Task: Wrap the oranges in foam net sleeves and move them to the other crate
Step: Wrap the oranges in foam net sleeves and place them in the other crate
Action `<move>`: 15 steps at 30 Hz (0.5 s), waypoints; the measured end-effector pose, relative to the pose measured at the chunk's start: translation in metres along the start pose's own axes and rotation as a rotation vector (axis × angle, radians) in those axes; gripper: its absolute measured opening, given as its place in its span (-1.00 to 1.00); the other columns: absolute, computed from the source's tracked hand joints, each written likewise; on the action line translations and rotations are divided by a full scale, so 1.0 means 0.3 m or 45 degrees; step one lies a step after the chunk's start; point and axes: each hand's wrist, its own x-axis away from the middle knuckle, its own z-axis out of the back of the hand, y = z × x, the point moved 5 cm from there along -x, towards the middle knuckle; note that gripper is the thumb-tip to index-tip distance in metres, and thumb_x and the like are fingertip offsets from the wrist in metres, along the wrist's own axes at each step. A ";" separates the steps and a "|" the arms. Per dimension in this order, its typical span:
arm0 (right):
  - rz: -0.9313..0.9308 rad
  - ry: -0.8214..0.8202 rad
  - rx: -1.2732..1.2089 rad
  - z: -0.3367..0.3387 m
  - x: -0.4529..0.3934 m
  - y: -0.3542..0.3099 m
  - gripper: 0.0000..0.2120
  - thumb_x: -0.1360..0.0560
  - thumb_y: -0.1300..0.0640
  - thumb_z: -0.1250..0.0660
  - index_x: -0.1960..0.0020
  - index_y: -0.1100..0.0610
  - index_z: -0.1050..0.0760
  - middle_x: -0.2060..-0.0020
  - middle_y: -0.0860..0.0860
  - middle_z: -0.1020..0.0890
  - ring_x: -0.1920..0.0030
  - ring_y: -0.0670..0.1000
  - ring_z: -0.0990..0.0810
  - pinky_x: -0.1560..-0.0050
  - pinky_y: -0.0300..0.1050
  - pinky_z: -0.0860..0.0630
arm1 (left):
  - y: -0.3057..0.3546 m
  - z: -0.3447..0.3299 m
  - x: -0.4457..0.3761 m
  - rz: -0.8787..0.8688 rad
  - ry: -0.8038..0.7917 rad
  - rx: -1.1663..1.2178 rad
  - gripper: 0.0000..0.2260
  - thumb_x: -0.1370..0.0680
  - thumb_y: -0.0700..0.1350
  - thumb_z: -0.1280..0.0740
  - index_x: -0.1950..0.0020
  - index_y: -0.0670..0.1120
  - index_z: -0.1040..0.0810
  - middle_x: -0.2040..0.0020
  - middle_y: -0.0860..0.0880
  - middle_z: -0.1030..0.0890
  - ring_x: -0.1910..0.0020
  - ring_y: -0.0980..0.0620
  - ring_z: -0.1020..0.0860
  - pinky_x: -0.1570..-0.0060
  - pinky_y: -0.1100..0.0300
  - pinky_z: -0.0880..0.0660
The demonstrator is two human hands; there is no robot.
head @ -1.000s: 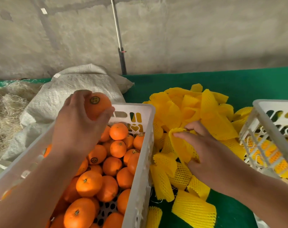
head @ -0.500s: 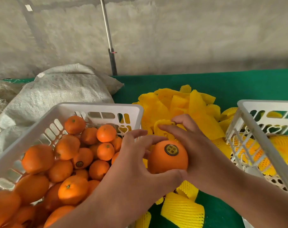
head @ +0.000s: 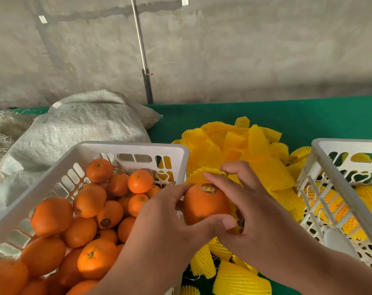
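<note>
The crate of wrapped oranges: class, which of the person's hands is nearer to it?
Right. The right hand is between the held orange and the crate of wrapped oranges, pinching a foam sleeve. The left hand grips the orange from its far side.

Rough grey concrete wall (head: 244,50) filling the top half, warm light washing across it. Thin metal pole (head: 140,47) leaning vs the wall, dark at btm. Green mat (head: 265,111) covering the surface below. Woven grey sack (head: 78,128) slumping at left, straw-like fibres (head: 0,137) lying beside it.
</note>
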 end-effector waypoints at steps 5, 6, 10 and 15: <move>-0.017 -0.001 0.007 0.003 0.001 0.010 -0.14 -0.47 -0.06 -0.55 -0.55 -0.41 -0.10 -0.39 -0.50 -0.03 -0.40 -0.46 -0.12 -0.02 -0.70 -0.30 | 0.001 0.002 -0.003 -0.040 -0.169 0.029 -0.44 -0.29 0.36 -0.44 -0.28 0.46 -0.45 -0.18 0.33 -0.58 -0.06 0.16 -0.67 -0.15 0.06 -0.59; -0.021 -0.003 0.021 0.004 0.000 0.011 -0.12 -0.47 -0.04 -0.56 -0.55 -0.41 -0.09 -0.39 -0.50 -0.01 -0.39 -0.48 -0.11 -0.02 -0.70 -0.30 | 0.001 0.007 -0.003 -0.049 -0.154 0.008 -0.43 -0.30 0.37 -0.44 -0.30 0.43 -0.46 -0.18 0.33 -0.58 -0.05 0.17 -0.67 -0.16 0.08 -0.57; -0.015 0.003 0.044 0.005 -0.003 -0.009 -0.07 -0.48 0.01 -0.56 -0.57 -0.41 -0.02 -0.40 -0.50 0.02 -0.41 -0.40 -0.12 0.03 -0.71 -0.31 | 0.013 0.024 0.001 -0.125 0.083 -0.201 -0.39 -0.23 0.45 -0.41 -0.26 0.41 -0.46 -0.10 0.41 -0.55 0.04 0.37 -0.58 0.10 0.47 -0.43; 0.020 0.062 0.155 0.031 -0.001 -0.077 -0.18 -0.48 0.06 -0.45 -0.59 -0.27 -0.12 -0.44 -0.31 -0.07 -0.19 -0.22 -0.45 0.14 -0.63 -0.35 | 0.034 0.034 0.012 -0.302 0.312 -0.418 -0.31 -0.20 0.53 -0.33 -0.26 0.28 -0.50 -0.05 0.33 -0.54 -0.12 0.40 -0.47 0.08 0.51 -0.41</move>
